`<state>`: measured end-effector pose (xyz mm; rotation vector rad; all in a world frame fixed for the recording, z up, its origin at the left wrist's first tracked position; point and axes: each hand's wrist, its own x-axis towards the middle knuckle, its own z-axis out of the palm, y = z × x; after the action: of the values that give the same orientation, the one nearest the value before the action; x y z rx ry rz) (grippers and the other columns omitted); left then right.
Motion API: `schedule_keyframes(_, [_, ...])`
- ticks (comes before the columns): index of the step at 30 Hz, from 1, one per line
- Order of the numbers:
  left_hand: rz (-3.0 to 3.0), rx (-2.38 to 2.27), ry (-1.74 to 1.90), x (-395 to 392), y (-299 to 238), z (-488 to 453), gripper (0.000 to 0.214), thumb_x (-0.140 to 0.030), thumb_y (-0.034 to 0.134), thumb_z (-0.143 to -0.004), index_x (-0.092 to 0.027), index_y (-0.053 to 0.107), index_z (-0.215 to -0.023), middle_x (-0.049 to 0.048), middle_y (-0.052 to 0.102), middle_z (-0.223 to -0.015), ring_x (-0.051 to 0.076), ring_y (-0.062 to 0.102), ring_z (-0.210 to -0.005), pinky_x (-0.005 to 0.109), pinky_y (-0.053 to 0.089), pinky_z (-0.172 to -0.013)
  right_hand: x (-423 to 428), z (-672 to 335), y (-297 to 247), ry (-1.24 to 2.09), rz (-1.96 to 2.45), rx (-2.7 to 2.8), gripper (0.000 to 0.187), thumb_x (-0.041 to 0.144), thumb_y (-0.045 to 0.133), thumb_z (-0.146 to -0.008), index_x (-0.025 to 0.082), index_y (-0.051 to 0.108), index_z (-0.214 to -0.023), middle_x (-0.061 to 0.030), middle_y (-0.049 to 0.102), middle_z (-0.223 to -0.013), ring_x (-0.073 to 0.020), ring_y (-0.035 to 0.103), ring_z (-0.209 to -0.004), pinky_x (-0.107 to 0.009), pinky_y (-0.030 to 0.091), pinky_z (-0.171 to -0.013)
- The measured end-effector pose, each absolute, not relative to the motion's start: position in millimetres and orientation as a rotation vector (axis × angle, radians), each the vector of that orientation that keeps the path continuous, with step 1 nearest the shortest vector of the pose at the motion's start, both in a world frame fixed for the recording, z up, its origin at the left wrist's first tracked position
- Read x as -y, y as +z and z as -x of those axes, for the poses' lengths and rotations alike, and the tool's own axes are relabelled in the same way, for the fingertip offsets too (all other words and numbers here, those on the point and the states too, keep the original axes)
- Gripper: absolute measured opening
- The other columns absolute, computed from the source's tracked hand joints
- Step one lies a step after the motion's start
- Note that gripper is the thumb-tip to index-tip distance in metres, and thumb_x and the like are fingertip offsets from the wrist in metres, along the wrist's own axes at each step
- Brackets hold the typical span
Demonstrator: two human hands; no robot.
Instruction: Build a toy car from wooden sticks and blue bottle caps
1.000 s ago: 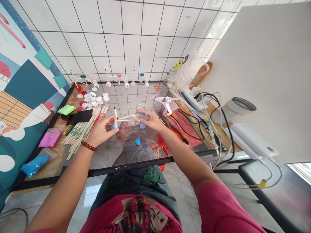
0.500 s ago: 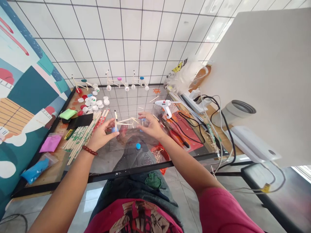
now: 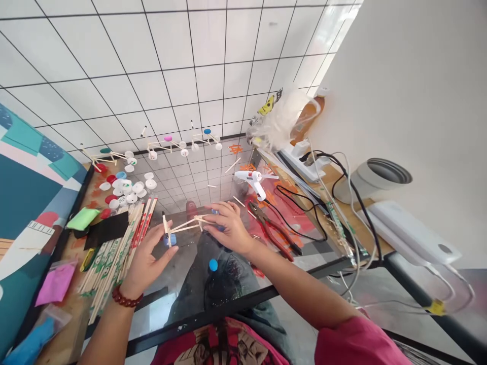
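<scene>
Head view: the left hand (image 3: 146, 256) has its grip pinched, thumb and fingertips together on the blue cap (image 3: 170, 239) at the left end of a small stick frame (image 3: 186, 225). The right hand (image 3: 228, 229), at 3 o'clock of the left, has its grip curled shut over the frame's other end. The frame sits low over the glass tabletop (image 3: 178, 299), near its centre. A loose blue disc (image 3: 213, 264) lies on the glass at 6 o'clock of the right hand, apart from it. A chopstick bundle (image 3: 114, 253) lies just beside the left hand at 9 o'clock. Pliers (image 3: 274, 231) lie near the right hand at 3 o'clock, and a glue gun (image 3: 253, 180) at 1 o'clock, apart. Glass is open between the hands and the near edge. Bottle caps (image 3: 125, 187) cluster at 11 o'clock. Finished stick models (image 3: 167, 144) stand at 12 o'clock along the white tiled wall (image 3: 171, 56). Cables (image 3: 335, 172) trail at far right.
</scene>
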<state>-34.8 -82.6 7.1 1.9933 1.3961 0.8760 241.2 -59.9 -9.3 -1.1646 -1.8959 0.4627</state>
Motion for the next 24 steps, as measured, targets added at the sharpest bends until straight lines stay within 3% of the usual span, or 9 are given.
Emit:
schedule_keyframes(5, [-1.921, -1.430, 0.940, 83, 10, 26, 0.053, -0.041, 0.072, -0.088, -0.030, 0.062, -0.139, 0.0092, 0.063, -0.145, 0.033, 0.055, -0.139, 0.051, 0.042, -0.120, 62, -235, -7, 0.439, 1.164, 1.858, 0.009, 0.032, 0.073, -0.091, 0.031, 0.077, -0.099, -0.0021, 0.077, -0.113, -0.0226, 0.066, -0.115, -0.049, 0.024, -0.114])
schedule_keyframes(9, [-1.712, -1.373, 1.005, 82, 14, 16, 0.041, -0.042, 0.070, -0.089, -0.029, 0.067, -0.129, 0.0096, 0.065, -0.140, 0.031, 0.059, -0.134, 0.048, 0.046, -0.116, 62, -230, -7, 0.451, 1.205, 1.857, 0.005, 0.034, 0.073, -0.091, 0.032, 0.077, -0.093, -0.0002, 0.076, -0.102, -0.0212, 0.066, -0.107, -0.048, 0.021, -0.114])
schedule_keyframes(18, [-1.531, -1.346, 1.122, 74, 12, 5, 0.014, -0.040, 0.072, -0.088, -0.027, 0.076, -0.093, 0.0067, 0.070, -0.128, 0.030, 0.063, -0.125, 0.046, 0.054, -0.104, 62, -229, -6, 0.406, 1.246, 1.853, 0.007, 0.036, 0.071, -0.093, 0.035, 0.078, -0.091, 0.0001, 0.075, -0.101, -0.0221, 0.066, -0.107, -0.050, 0.021, -0.115])
schedule_keyframes(24, [-1.594, -1.355, 1.100, 74, 20, 3, 0.010, -0.037, 0.075, -0.086, -0.029, 0.079, -0.087, 0.0056, 0.073, -0.119, 0.030, 0.067, -0.116, 0.047, 0.058, -0.097, 62, -226, -9, 0.349, 1.255, 1.839, 0.005, 0.036, 0.073, -0.091, 0.035, 0.078, -0.089, 0.0013, 0.076, -0.100, -0.0224, 0.064, -0.109, -0.050, 0.018, -0.117])
